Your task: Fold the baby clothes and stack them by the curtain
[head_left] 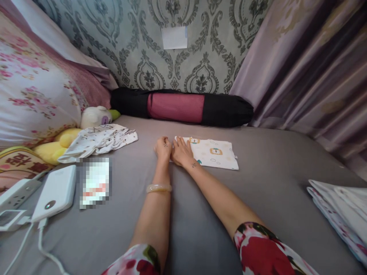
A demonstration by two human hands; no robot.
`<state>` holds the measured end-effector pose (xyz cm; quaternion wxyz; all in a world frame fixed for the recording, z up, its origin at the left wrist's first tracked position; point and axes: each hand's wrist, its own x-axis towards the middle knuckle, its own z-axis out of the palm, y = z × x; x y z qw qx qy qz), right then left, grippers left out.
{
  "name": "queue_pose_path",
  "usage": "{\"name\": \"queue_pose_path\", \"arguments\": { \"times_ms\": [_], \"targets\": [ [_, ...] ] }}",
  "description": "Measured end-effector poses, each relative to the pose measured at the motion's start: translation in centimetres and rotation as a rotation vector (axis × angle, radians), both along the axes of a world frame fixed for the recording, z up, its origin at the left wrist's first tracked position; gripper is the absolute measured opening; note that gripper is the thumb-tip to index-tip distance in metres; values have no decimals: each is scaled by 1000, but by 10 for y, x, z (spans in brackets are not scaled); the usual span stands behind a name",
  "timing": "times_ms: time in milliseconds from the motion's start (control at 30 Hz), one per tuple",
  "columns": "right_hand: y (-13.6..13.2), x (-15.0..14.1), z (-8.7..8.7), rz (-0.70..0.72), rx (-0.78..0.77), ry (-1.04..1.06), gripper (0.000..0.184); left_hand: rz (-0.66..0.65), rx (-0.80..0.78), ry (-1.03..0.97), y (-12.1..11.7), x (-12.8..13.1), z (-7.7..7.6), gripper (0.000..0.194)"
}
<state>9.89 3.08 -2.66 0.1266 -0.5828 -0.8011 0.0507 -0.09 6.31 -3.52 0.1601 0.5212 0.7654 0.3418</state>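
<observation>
A folded white cloth garment (216,152) with lion faces, ovals and a bit of green printed on it lies flat on the grey sheet in front of me. My right hand (182,151) rests on its left part, palm down and fingers stretched out. Right beside it, at the garment's left end, my left hand (163,148) has its fingers curled in. What those fingers hold, if anything, is hidden beneath the hand. A pale bangle (158,188) circles my left forearm.
A crumpled white printed cloth (100,139) lies to the left, by yellow and white plush toys. Nearer are a white power bank (54,193) with cables and a power strip (18,194). Folded fabrics (341,210) are at right. A long black-and-pink bag (176,107) lies along the wall.
</observation>
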Motion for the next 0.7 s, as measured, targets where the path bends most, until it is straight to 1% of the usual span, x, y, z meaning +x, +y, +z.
{"name": "queue_pose_path", "arguments": {
  "times_ms": [133, 200, 267, 367, 467, 533, 633, 700],
  "targets": [
    [-2, -2, 2, 18, -53, 18, 53, -23, 47, -24, 1, 1, 2, 38],
    [-2, 4, 4, 14, -60, 49, 54, -53, 72, -27, 0, 5, 4, 38],
    [-3, 16, 7, -12, -24, 68, 54, -99, 92, -1, 0, 12, 6, 38],
    [-5, 45, 8, -86, 35, 49, 55, -223, 131, 79, -2, 27, 8, 37],
    [-9, 77, 4, -159, 55, -3, 54, -397, 174, 196, -6, 46, 7, 37],
    [-12, 93, 0, -184, 49, -37, 55, -505, 180, 283, -10, 56, 5, 37],
    [-16, 103, -5, -200, 31, -61, 56, -608, 143, 380, -16, 67, 1, 39],
    [-17, 104, -8, -207, 33, -57, 56, -635, 106, 418, -18, 69, -3, 40]
  ]
}}
